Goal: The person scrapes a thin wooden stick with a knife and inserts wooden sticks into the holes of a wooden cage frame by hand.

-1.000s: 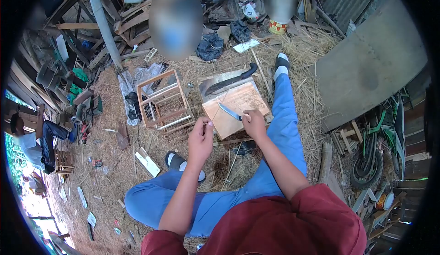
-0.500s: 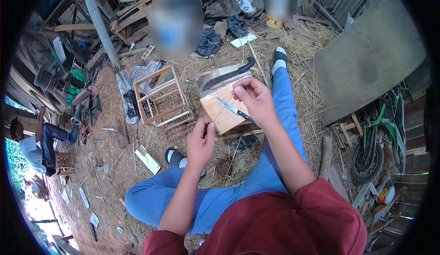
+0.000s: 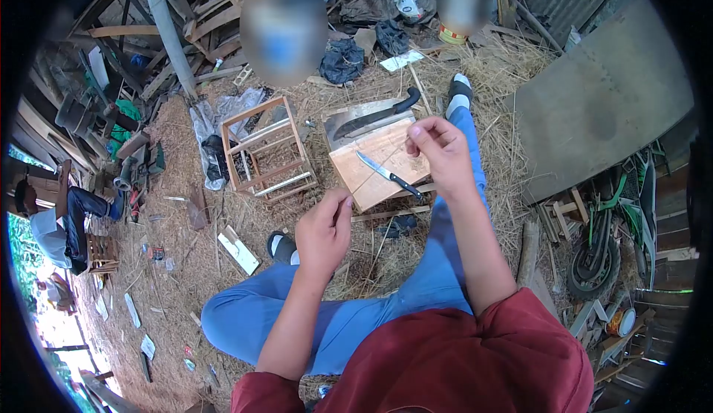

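My left hand (image 3: 324, 227) is pinched near the lower edge of a wooden board (image 3: 356, 179). My right hand (image 3: 440, 149) is raised over the board's right side, with thumb and fingertips pressed together. A thin strand (image 3: 377, 171) seems to run between the two pinches; its ends are hidden by the fingers. A small knife (image 3: 388, 174) with a black handle lies on the board, blade toward the upper left. Above it, a large black-handled machete (image 3: 375, 118) rests across the board's far part.
A wooden frame (image 3: 270, 148) stands left of the board. Another person (image 3: 56, 227) sits at the far left. A large flat sheet (image 3: 605, 108) and a motorbike (image 3: 598, 246) are on the right. Straw covers the ground.
My right hand has let go of the small knife, which now lies on the board, and has risen up and to the right. My left hand has shifted slightly.
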{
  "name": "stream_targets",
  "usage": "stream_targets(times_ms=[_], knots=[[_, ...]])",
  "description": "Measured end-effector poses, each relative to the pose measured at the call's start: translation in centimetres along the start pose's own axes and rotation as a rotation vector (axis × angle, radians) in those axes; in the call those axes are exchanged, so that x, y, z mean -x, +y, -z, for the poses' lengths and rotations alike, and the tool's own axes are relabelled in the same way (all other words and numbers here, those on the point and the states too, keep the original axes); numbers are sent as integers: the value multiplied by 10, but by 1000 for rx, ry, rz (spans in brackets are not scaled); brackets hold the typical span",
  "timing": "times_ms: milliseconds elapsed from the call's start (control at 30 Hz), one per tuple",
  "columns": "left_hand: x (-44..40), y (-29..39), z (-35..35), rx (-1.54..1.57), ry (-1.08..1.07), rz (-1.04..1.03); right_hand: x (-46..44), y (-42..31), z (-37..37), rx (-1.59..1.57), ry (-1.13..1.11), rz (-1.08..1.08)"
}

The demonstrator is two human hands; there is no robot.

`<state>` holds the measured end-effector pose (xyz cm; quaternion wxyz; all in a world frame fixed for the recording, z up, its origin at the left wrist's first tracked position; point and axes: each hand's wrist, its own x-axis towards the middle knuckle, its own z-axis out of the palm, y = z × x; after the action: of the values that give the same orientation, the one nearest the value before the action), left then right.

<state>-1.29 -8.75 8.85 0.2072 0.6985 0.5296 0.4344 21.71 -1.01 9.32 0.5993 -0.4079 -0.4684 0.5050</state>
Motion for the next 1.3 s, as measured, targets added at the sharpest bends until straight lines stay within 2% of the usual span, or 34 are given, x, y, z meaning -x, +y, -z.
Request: stream_targets(times_ms=[67, 133, 200, 467, 533, 767, 833, 1233, 1300], knots=[[1, -1, 3, -20, 14, -18, -5, 2, 6, -94, 164, 34], [3, -5, 7, -9, 19, 75, -9, 0, 10, -138, 186, 40], [3, -8, 8, 1, 34, 88, -4, -2, 7, 31, 230, 85], [7, -7, 6, -37, 8, 99, 14, 15, -29, -118, -132, -75], [8, -11, 4, -1, 47, -5, 12, 11, -27, -80, -89, -67], [7, -4, 10, -5, 52, 67, 4, 1, -5, -115, 23, 29], [5, -8, 12, -10, 152, -11, 4, -3, 0, -152, 71, 65], [4, -10, 23, 76, 430, -124, 3, -13, 10, -355, 83, 100], [6, -11, 25, 124, 396, -49, 3, -12, 14, -371, 83, 109]])
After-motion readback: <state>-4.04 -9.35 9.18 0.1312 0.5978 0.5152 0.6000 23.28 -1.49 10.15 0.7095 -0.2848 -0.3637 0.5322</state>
